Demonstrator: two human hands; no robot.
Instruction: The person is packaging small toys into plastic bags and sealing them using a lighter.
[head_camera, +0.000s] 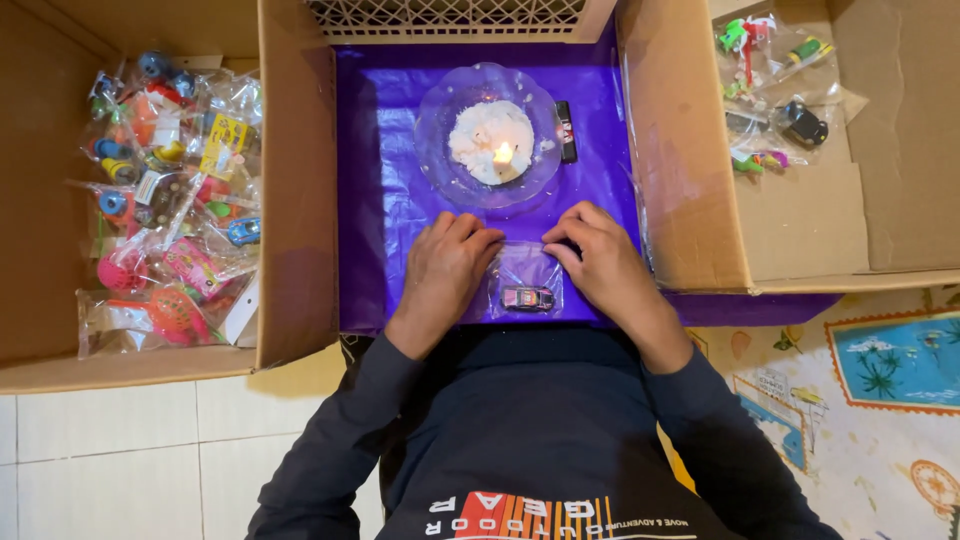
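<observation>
From the head camera, the left hand (447, 270) and right hand (600, 262) are pressing a clear bag (527, 275) flat on the purple worktop (380, 200), fingers together on its top corners (seemingly to steady it); a toy car (527, 298) is lying inside, near a lit candle (501, 154) in a glass dish (435, 120).

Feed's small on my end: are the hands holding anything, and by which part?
Both: the left hand and right hand pinch the top corners of a clear bag holding a toy car, on the purple sheet.
</observation>
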